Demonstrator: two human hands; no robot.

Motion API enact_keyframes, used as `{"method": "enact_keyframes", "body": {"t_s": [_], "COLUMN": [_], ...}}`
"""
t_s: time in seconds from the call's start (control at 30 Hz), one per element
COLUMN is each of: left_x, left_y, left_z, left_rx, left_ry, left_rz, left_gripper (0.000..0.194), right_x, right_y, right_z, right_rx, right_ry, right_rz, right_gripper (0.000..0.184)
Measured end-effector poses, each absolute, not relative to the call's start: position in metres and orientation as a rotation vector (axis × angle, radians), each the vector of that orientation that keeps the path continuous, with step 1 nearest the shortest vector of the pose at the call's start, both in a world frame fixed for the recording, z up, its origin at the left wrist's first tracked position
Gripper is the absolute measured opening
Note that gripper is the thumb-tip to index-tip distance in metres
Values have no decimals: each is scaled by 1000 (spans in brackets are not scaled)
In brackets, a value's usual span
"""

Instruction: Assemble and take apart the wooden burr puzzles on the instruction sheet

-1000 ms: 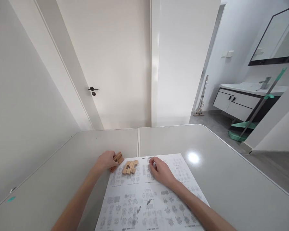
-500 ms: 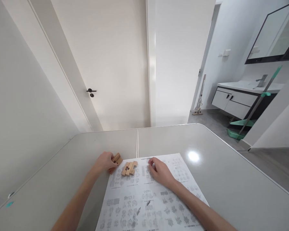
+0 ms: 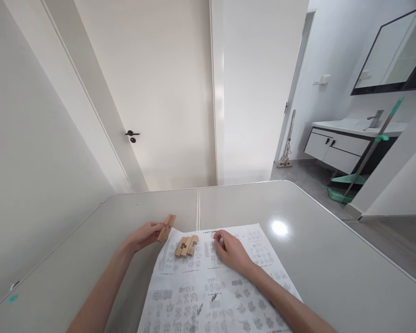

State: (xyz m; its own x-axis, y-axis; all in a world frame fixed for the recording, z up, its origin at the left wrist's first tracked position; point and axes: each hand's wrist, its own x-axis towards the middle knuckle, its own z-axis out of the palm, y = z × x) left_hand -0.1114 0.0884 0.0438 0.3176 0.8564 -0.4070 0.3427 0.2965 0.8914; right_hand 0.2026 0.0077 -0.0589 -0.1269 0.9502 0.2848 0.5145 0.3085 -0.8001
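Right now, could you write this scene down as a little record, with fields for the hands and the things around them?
left hand: holds notched wood at the far left corner of the printed sheet
right hand: rests on the printed sheet, fingers curled
loose wooden pieces: side by side on the sheet, between the hands
table: pale, glossy, under the sheet
background: door with dark handle; green dustpan on the floor at right

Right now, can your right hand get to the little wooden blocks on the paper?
Probably yes. The right hand rests on the paper just beside the wooden blocks, seems to hold nothing, and only flat paper shows between them.
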Motion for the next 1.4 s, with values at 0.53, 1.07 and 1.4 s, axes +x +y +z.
{"method": "enact_keyframes", "body": {"t_s": [0.53,1.07,1.4], "left_x": [9,63,64], "left_y": [70,21,20], "left_z": [37,-18,-25], "left_rx": [1279,1320,1156], "left_ry": [1034,1049,967], "left_rz": [667,996,928], "left_gripper": [33,45,56], "right_x": [206,208,213], "right_y": [12,21,29], "right_z": [-38,-58,-58], "right_rx": [-796,-1048,-1050], "right_ry": [-1132,-1093,-934], "right_rz": [1492,1347,1373], "right_gripper": [49,46,51]}}
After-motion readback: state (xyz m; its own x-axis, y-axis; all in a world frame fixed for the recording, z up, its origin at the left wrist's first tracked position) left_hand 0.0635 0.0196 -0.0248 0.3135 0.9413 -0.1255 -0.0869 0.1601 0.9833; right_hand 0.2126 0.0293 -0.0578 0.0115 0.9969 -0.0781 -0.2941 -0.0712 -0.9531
